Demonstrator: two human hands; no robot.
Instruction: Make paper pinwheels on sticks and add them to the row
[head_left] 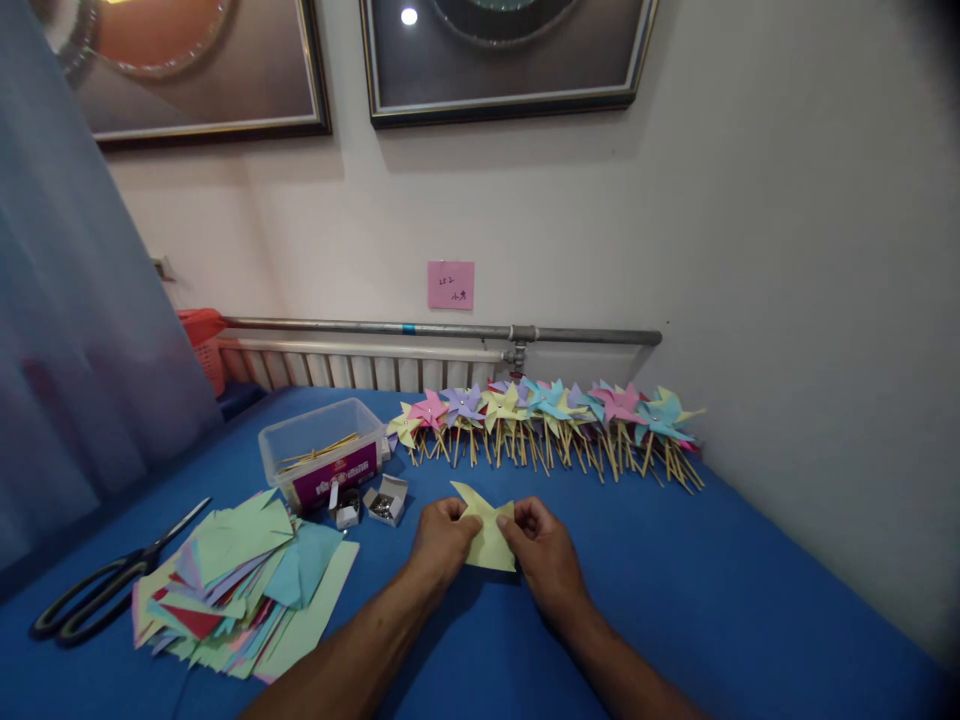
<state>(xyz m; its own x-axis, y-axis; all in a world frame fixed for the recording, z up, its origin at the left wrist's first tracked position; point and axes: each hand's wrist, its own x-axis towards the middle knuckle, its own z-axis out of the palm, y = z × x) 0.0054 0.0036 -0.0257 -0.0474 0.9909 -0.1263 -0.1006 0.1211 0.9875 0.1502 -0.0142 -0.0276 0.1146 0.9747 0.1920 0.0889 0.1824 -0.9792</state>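
Note:
Between my two hands is a pale yellow sheet of cut paper, held above the blue table. My left hand pinches its left edge, thumb on top. On the right edge, my right hand grips it between thumb and curled fingers. A pointed corner of the paper sticks up at the upper left, and slits separate its corners. Left of my left hand stand two small white boxes, one of them a box of metal pins. Finished paper pinwheels on thin sticks lie in a row beyond my hands.
A pile of coloured paper lies at the left, with large scissors beside it. Behind it stands a clear plastic tub holding thin sticks. A radiator and pipe run along the wall; a curtain hangs left.

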